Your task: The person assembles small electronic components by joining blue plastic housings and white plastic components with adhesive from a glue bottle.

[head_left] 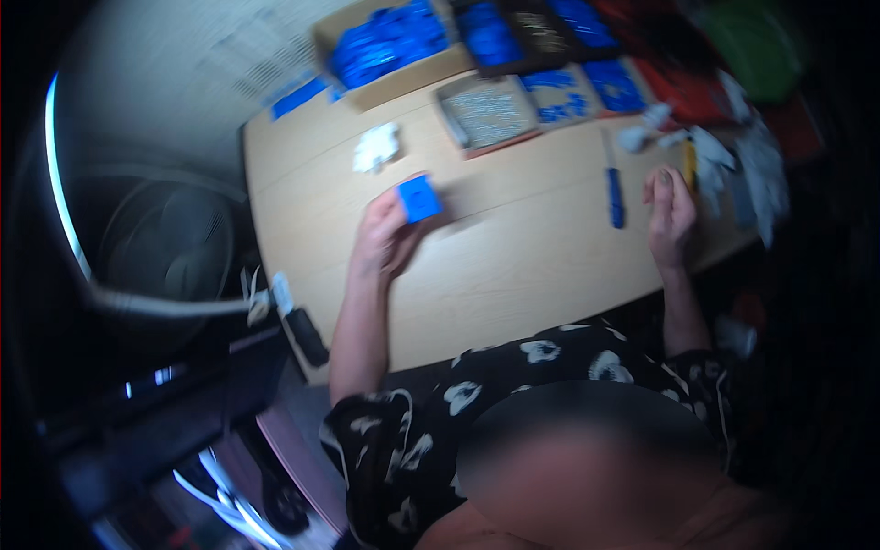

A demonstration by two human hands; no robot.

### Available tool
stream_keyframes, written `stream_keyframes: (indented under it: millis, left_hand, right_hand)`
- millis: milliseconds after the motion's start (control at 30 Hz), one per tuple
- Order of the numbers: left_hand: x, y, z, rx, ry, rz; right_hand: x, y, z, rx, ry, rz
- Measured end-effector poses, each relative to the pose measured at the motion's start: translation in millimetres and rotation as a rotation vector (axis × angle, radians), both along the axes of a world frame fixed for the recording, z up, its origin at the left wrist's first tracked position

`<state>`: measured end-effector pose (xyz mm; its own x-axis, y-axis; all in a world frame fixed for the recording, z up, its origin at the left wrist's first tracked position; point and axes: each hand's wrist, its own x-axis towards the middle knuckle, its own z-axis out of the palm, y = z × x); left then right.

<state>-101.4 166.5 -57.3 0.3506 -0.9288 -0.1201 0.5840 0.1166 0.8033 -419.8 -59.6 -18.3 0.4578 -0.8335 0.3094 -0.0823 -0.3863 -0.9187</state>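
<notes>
Blue block [419, 198] sits pinched at the fingertips of the left hand [383, 240], whose fingers are clamped around its near edge; it is a small square piece held just above the pale wooden table [513, 266], left of the table's middle. The right hand [669, 209] rests on the table toward the right edge, fingers curled loosely together with the thumb against them; the picture is too blurred to tell whether it holds anything. Just left of that hand lies a blue pen-like tool [615, 194], pointing near to far. Far of the left hand, a crumpled white scrap [377, 147] lies on the table. Farther still, a cardboard box [390, 46] is filled with blue parts, and to its right a flat tray [487, 112] holds small grey bits, beside 2 smaller trays of blue parts [587, 90]. White gloves [733, 156] lie at the far right. A fan [170, 243] stands left of the table.
</notes>
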Motion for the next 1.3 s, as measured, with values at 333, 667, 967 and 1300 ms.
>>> stream_keyframes:
  millis: [333,667,967,1300]
  left_hand:
    - [-10.6,-22.5,-1.2,0.097,-0.034,-0.024]
    - [-16.0,-17.3,0.8,0.12,-0.008,0.083]
    - [-27.0,-23.0,-10.1,0.082,0.002,0.085]
    - [-34.8,-26.5,-5.2,0.006,0.205,0.071]
  right_hand:
    - [-17.0,13.5,-23.1,-0.167,0.485,-0.082]
    - [-71.4,-44.6,-40.9,-0.34,0.936,-0.573]
    - [-75.7,-58.1,-47.9,-0.084,0.974,-0.611]
    - [-67.1,-1.6,-18.7,0.065,-0.022,-0.366]
